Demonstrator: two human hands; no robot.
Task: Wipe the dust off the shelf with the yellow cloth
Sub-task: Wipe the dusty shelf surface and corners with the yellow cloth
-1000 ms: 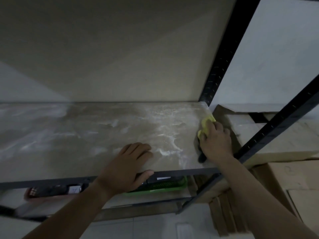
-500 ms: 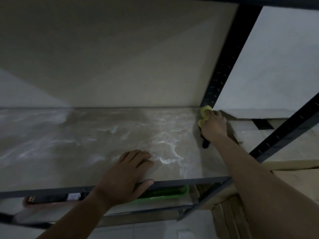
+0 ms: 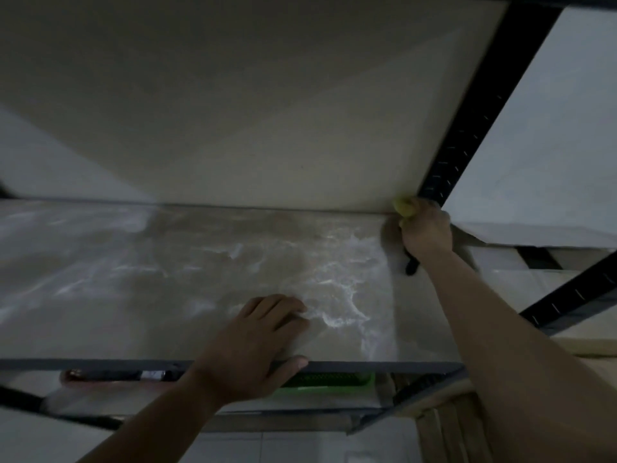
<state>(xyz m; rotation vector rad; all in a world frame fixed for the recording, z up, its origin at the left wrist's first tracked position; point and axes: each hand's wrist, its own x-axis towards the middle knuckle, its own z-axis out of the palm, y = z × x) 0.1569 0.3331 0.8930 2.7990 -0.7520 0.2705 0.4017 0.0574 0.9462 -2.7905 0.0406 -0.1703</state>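
So, step: the person was wiping the far right corner of the shelf (image 3: 167, 279).
Yellow cloth (image 3: 404, 207): bunched in that far right corner, against the back wall and just beside the black upright post (image 3: 467, 128); only a small part showed past the fingers.
Right hand (image 3: 425, 228): curled round the cloth, pressing it onto the board.
Left hand (image 3: 253, 349): flat on the near edge, fingers straight, thumb over the front rail, holding nothing.
Dust (image 3: 337, 295): pale streaks lay across the middle, thickest just right of the left hand.
Doing it well: probably best to keep the cloth pressed flat and draw it from the corner toward the near edge in overlapping strokes, gathering the streaks rather than scattering them.
Change: 1 second before, the cloth sat about midway along the right edge; it had since travelled to the far corner, while the left hand had stayed put.
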